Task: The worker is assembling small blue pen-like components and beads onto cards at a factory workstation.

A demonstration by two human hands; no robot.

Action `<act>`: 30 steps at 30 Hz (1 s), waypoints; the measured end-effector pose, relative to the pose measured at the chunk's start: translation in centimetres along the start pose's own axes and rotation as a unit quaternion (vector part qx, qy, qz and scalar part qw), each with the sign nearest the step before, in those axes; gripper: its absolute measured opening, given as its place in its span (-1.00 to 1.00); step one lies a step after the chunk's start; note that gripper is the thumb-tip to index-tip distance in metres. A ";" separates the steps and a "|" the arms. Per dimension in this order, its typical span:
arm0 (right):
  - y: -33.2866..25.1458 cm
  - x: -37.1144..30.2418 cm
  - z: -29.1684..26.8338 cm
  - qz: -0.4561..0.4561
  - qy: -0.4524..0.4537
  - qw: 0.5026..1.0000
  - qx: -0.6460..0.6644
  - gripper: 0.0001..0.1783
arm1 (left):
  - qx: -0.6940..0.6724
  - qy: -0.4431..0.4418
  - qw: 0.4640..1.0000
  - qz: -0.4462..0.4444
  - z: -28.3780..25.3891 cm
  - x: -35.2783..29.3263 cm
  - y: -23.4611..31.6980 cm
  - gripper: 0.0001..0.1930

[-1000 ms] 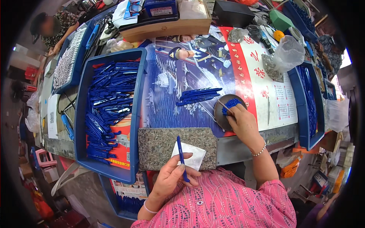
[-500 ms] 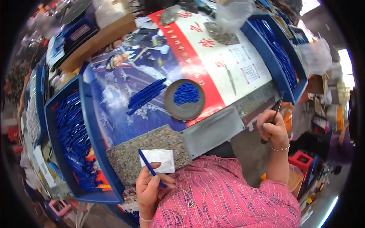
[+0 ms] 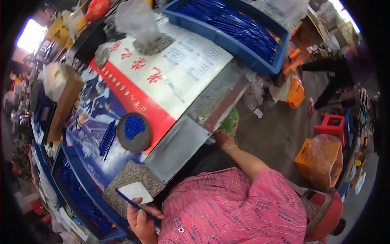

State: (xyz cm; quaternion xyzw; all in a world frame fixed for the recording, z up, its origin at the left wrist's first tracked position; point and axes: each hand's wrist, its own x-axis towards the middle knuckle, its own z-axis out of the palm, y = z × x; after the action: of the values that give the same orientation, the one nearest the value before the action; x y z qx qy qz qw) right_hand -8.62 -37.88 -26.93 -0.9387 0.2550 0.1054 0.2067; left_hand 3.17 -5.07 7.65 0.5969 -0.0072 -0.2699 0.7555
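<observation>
One right arm [image 3: 248, 162] outstretched, hand [image 3: 224, 139] half-hidden

Near you lay a stone slab [image 3: 126, 175], pad [image 3: 138, 192] atop, rod [image 3: 125, 197] above; beyond, a dish [image 3: 139, 145] held small pieces [image 3: 134, 127], with bundled rods [image 3: 107, 140] at its left; a left tray [image 3: 115, 235] and right tray [image 3: 221, 42] flanked these.

From the wearer's head, the wide fisheye view looks steeply down, close above the pink patterned cloth shirt [image 3: 235, 207], and faces the right-hand end of the grey metal-edged worktable [image 3: 178, 148], which slants across the left half, with dull grey floor [image 3: 270, 136] at right.
</observation>
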 end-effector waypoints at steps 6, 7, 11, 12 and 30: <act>1.5 2.8 4.1 0.022 -0.048 0.998 0.039 -0.70 | 0.052 0.052 0.992 -0.099 4.5 -1.4 1.3 -0.62; 2.1 2.8 4.4 0.029 -0.046 0.998 0.043 -0.70 | 0.056 0.046 0.992 -0.102 5.1 -1.3 1.2 -0.62; 2.6 4.3 0.4 0.100 0.122 0.968 0.194 -0.30 | 0.073 0.042 0.992 -0.095 6.6 -1.0 0.6 -0.62; 3.2 5.2 -1.4 0.137 0.132 0.956 0.224 -0.16 | 0.076 0.040 0.992 -0.098 7.1 -0.8 0.6 -0.62; 13.3 7.0 5.5 0.180 0.174 0.943 0.221 -0.86 | 0.116 0.094 0.979 -0.137 11.1 -1.8 -1.2 -0.60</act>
State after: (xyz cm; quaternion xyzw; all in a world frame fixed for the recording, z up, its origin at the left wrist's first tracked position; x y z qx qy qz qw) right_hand -10.13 -48.89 -38.40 -0.8120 0.4681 -0.0827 0.3387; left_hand -2.53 -14.46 10.29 0.6986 0.1143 -0.3104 0.6344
